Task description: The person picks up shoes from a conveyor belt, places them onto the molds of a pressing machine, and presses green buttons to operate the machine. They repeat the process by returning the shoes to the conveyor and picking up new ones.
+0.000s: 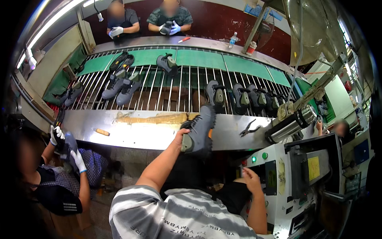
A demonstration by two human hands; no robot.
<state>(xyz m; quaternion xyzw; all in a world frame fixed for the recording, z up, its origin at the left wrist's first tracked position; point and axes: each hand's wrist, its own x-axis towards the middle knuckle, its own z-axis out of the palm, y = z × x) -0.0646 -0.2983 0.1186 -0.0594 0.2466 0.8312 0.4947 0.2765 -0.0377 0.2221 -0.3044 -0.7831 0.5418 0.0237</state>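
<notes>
My left hand (181, 138) is closed around the ankle end of a grey shoe (201, 129) with black laces and a dark lugged sole. An olive-green shoe last (187, 142) sticks out of the shoe at that end. The shoe is tilted, sole to the right, over the near edge of the metal bench (159, 131). Lower right, my right hand (252, 182) is raised beside the white machine (282, 167), just below its green buttons. Its fingers are loosely bent and apart, with nothing in them; it is apart from the shoe.
Beyond the bench runs a roller rack (153, 95) carrying several lasted shoes (240, 98). Pliers (249, 128), a wooden-handled tool (102, 132) and a steel flask (292, 124) are on the bench. A gloved co-worker (59, 175) handles a shoe at left; two people work across.
</notes>
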